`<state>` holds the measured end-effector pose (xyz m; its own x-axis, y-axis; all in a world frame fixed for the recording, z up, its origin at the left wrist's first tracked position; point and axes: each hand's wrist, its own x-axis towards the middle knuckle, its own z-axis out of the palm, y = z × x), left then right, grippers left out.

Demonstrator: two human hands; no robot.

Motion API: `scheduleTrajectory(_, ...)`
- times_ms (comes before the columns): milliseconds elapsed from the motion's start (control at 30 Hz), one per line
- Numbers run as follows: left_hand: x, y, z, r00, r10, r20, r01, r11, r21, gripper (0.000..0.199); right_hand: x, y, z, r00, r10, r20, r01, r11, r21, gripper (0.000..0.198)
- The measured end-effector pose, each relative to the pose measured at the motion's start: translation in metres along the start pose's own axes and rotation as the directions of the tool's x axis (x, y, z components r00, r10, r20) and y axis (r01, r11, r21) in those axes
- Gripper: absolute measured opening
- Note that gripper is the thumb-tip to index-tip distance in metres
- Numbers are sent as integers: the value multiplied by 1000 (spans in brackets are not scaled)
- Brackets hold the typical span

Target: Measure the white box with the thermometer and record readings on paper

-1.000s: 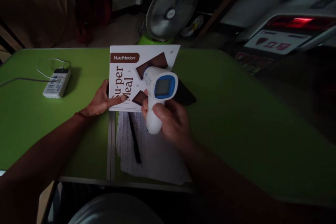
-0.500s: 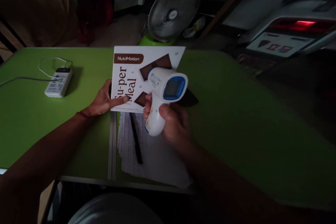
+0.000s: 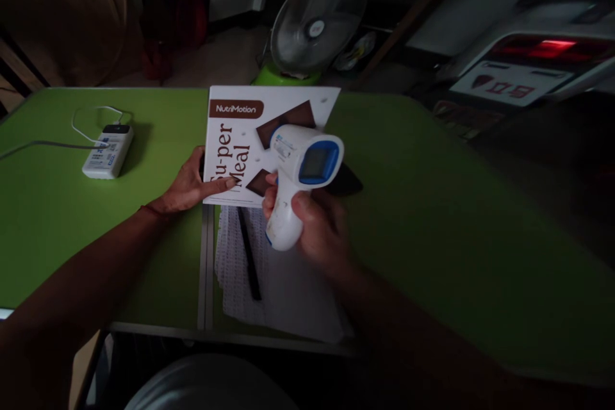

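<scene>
My left hand (image 3: 192, 184) grips the lower left edge of a white box (image 3: 237, 160) printed "NutriMotion", its thumb on the front and the other fingers hidden behind. In front of the box, my right hand (image 3: 317, 221) is wrapped round the handle of a white and blue infrared thermometer (image 3: 288, 186). The thermometer's dark screen faces me, and its front end points toward the box. Below the box lie sheets of paper (image 3: 298, 288) with rows of writing, and a black pen (image 3: 248, 253) rests on them. A dark object (image 3: 348, 180) shows partly behind the thermometer.
A white power bank (image 3: 109, 152) with cables attached lies on the left of the green table (image 3: 158, 269). A metal seam (image 3: 205, 269) crosses the tabletop. Beyond the far edge stand a fan (image 3: 317, 19) and, at right, a vehicle with a lit red lamp (image 3: 555, 47).
Hardly anything differs. Both hands, the box and the thermometer keep their places, with only a slight shift of the whole view.
</scene>
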<state>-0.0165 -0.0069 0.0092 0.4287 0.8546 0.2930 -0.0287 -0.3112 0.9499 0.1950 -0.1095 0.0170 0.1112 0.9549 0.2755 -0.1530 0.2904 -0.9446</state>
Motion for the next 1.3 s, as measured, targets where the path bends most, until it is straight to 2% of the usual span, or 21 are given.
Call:
scheduleTrajectory(233, -1, 1, -1, 999, -46, -1, 46, 999, -6, 75, -1, 1, 0, 999, 5, 41, -2, 998, -63, 41)
scheduleTrajectory(433, 0, -4, 0, 1000, -26, -17, 26, 1000, -1, 74, 0, 1, -5, 996, -27, 83, 40, 988, -149, 42)
scheduleTrajectory(567, 1, -6, 0, 1000, 10, -23, -10, 1000, 18, 76, 0, 3, -10, 995, 17, 98, 3, 981, -195, 41)
scheduleTrajectory(800, 1, -2, 0, 1000, -12, 1, 12, 999, -30, 78, -2, 1, -7, 994, 101, 45, -99, 994, -54, 36)
scheduleTrajectory(1067, 1, 12, 2, 998, -14, 57, 15, 1000, -15, 70, 1, 1, -1, 998, 55, 43, -54, 998, -20, 28)
scheduleTrajectory(1200, 0, 12, 1, 998, -10, 65, 12, 1000, -25, 71, 5, -7, -6, 990, 62, 130, -51, 995, -85, 29)
scheduleTrajectory(1300, -1, 7, -1, 999, -2, 33, 3, 1000, -27, 71, 12, -24, -20, 943, 177, 280, -103, 960, -261, 31)
